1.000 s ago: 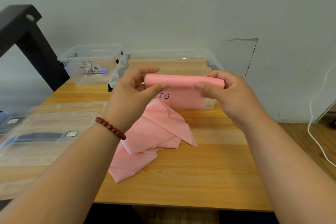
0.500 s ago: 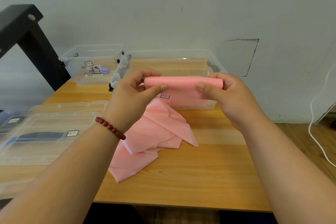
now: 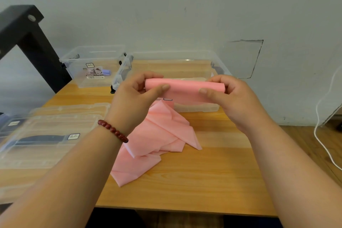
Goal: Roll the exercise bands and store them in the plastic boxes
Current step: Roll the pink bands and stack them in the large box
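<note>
Half the pink band (image 3: 185,89) is rolled; loose tail crumpled.

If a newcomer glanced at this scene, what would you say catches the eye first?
The pink exercise band, partly rolled and gripped mid-air at centre by the left hand and right hand, its loose tail draped onto the wooden table. Behind it stands an open large clear box, with a smaller clear box to its left.
</note>
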